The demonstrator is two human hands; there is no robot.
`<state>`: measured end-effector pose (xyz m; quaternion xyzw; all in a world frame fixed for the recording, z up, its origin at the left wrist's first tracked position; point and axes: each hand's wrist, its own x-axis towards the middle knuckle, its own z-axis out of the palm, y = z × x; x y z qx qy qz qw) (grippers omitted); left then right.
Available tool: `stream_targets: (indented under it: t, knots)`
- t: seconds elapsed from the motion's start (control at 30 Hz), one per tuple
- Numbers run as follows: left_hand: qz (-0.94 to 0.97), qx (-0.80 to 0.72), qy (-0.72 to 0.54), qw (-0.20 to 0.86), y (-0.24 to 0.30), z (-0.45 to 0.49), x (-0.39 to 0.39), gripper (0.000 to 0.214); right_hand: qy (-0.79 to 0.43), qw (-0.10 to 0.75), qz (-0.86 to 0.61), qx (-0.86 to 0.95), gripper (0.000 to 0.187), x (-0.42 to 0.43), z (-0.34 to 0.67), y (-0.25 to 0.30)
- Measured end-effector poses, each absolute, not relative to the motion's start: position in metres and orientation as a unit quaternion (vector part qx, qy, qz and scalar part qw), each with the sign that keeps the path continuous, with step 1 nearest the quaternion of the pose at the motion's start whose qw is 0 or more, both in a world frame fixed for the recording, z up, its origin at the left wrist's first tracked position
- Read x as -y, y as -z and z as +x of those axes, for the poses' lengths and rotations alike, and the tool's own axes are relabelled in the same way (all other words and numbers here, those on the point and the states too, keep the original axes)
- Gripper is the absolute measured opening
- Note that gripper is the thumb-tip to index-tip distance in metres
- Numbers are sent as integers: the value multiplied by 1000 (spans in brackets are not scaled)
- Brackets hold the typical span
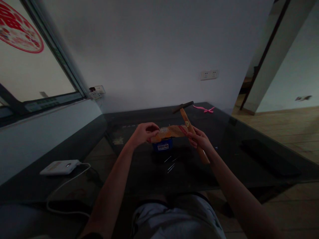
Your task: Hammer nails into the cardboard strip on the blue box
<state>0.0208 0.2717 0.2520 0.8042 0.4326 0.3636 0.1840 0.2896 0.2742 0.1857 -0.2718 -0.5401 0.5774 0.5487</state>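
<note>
An orange-brown patterned strip [171, 131], crinkled like a wrapper, stretches between my two hands above the table. My left hand [142, 135] pinches its left end between thumb and fingers. In my right hand [201, 138] is a hammer [186, 118] with a wooden handle and dark metal head; it tilts with the head up and away from me. The same hand's fingers also meet the strip's right end. Just below the strip stands a small blue tub [162, 145] with a white label, its top partly hidden. Several thin, shiny nail-like pieces [170, 167] lie in front of it.
The dark glossy table [139, 179] meets the wall at the back. A white power bank [60, 167] with a cable [67, 181] lies at left. A pink item [205, 110] sits at the far right corner, and a black flat object [270, 157] at right.
</note>
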Motion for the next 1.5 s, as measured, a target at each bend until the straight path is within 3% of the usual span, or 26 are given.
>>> stream_targets:
  t: [0.2,0.37,0.6,0.83,1.23,1.5]
  knots:
    - [728,-440,-513,119,-217,33,-345,12,-586,548,-259,537,41,-278,288,-182]
    - [719,-462,-506,117,-195,35,-352,12,-597,552,-261,520,47,-276,284,-184]
    - [734,-465,-479,129,-190,29,-348,11,-596,544,-257,532,43,-277,281,-180]
    - [737,-455,-473,162,-182,25,-354,12,-593,533,-268,540,56,-273,277,-184]
    - [751,-465,-443,157,-178,22,-358,11,-481,391,-388,682,59,-249,272,-243]
    - [749,-503,-408,143,-181,25,-357,12,-464,297,-401,732,54,-246,270,-250]
